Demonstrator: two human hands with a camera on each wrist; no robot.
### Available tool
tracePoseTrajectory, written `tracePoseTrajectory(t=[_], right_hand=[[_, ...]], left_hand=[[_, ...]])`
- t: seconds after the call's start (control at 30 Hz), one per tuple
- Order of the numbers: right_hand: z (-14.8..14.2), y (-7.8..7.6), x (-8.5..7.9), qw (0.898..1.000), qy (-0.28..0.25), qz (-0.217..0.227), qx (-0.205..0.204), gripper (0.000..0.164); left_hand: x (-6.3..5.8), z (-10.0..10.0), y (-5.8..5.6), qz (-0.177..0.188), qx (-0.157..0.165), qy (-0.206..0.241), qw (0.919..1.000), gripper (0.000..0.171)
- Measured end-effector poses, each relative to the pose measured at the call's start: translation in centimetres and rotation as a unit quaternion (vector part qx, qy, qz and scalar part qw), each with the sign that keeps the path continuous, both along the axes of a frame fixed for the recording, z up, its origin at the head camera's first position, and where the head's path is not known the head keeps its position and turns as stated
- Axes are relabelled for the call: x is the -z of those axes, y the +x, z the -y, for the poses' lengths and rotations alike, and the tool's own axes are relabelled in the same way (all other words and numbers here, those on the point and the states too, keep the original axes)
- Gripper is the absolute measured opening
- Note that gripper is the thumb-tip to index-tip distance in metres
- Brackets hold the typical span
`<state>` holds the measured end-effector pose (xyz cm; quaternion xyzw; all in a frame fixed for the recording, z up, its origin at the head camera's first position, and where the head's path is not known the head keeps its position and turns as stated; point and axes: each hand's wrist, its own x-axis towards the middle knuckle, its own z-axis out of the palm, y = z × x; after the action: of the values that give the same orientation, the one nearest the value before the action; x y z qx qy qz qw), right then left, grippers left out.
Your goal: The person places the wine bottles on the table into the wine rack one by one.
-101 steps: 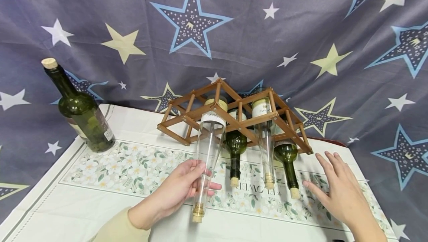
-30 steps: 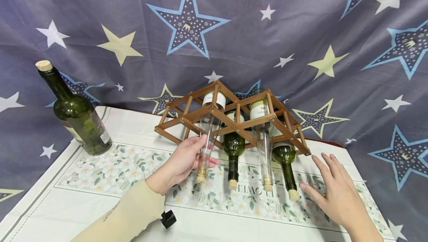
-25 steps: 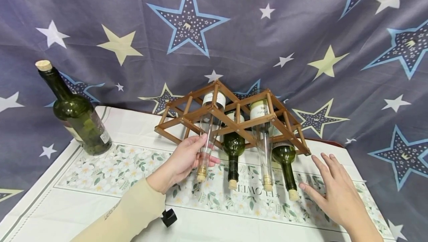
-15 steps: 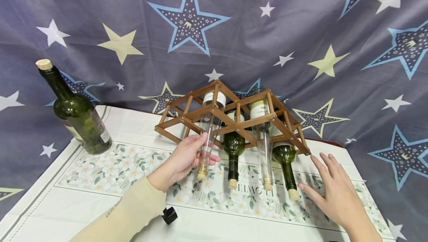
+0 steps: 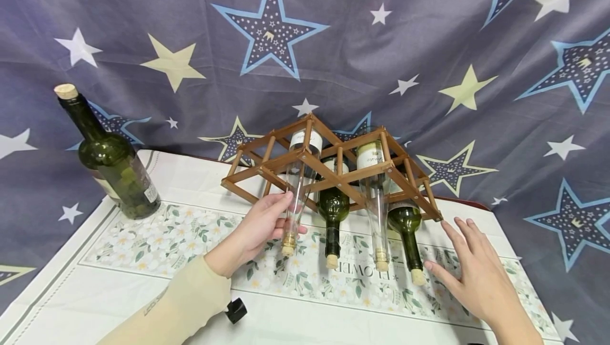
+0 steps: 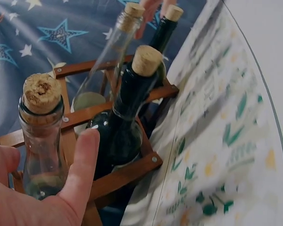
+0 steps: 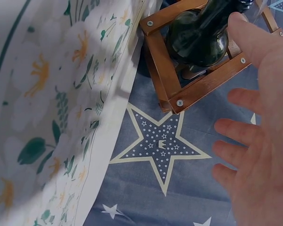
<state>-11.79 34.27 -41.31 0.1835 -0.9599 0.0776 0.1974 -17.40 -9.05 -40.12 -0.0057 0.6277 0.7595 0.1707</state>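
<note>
A wooden lattice wine rack stands on the table with several corked bottles lying in it, necks toward me. My left hand is around the neck of the leftmost clear glass bottle, thumb on the near side and fingers behind it. In the left wrist view that bottle's cork rises between thumb and finger. Beside it lie a green bottle, a second clear bottle and another green bottle. My right hand is spread at the rack's right end, holding nothing.
A corked dark green bottle stands upright at the table's left. The white tablecloth carries a flower-printed band. Close behind the rack hangs a star-patterned curtain. A small black object shows by my left sleeve.
The left hand pushed the clear bottle back into the rack, so its neck sticks out less. Over the last half second the hand drew slightly left; the bottle stayed. The right hand barely moved.
</note>
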Motion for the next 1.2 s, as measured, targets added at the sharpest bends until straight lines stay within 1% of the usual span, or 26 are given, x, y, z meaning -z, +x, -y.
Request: tracePoseTrajectory(t=[0.1, 0.17, 0.23, 0.33, 0.47, 0.53, 0.63, 0.73, 0.83, 0.87, 0.97, 1.07, 1.2], right_hand=[[0.0, 0.0, 0.0, 1.000, 0.000, -0.001, 0.000, 0.094], [0.1, 0.0, -0.1, 1.000, -0.001, -0.001, 0.000, 0.094], [0.1, 0.1, -0.1, 1.000, -0.001, 0.000, -0.001, 0.094], [0.1, 0.2, -0.2, 1.000, -0.004, 0.001, 0.001, 0.095], [0.1, 0.2, -0.3, 1.000, -0.007, -0.001, 0.003, 0.095], [0.2, 0.2, -0.3, 1.000, -0.007, -0.002, 0.003, 0.095], [0.2, 0.3, -0.3, 1.000, -0.006, -0.004, 0.002, 0.095], [0.2, 0.3, -0.3, 1.000, -0.006, -0.006, 0.001, 0.096], [0.2, 0.3, -0.4, 1.000, -0.007, -0.005, 0.000, 0.096], [0.2, 0.3, -0.4, 1.000, -0.007, -0.005, 0.000, 0.096], [0.3, 0.3, -0.4, 1.000, -0.007, -0.004, 0.001, 0.095], [0.3, 0.3, -0.5, 1.000, -0.006, -0.004, 0.001, 0.095], [0.3, 0.3, -0.4, 1.000, -0.006, -0.005, 0.001, 0.095]], left_hand=[[0.1, 0.2, 0.2, -0.015, -0.019, -0.038, 0.9990, 0.054], [0.2, 0.4, 0.3, -0.033, -0.033, -0.066, 0.9967, 0.055], [0.2, 0.5, 0.5, -0.057, -0.047, -0.095, 0.9928, 0.057], [0.4, 0.8, 0.8, -0.091, -0.057, -0.123, 0.9866, 0.059], [0.6, 1.2, 1.1, -0.132, -0.059, -0.152, 0.9778, 0.063], [0.6, 1.5, 1.3, -0.149, -0.062, -0.179, 0.9705, 0.065], [0.6, 2.0, 1.6, -0.178, -0.067, -0.231, 0.9542, 0.065], [0.6, 2.4, 1.9, -0.211, -0.072, -0.289, 0.9312, 0.065], [0.6, 2.8, 2.1, -0.243, -0.081, -0.331, 0.9080, 0.063], [0.6, 3.0, 2.2, -0.253, -0.084, -0.341, 0.9014, 0.063], [0.8, 3.4, 2.4, -0.273, -0.093, -0.360, 0.8870, 0.063], [1.1, 4.0, 2.5, -0.293, -0.105, -0.380, 0.8708, 0.064], [1.5, 4.9, 2.5, -0.322, -0.124, -0.411, 0.8435, 0.065]])
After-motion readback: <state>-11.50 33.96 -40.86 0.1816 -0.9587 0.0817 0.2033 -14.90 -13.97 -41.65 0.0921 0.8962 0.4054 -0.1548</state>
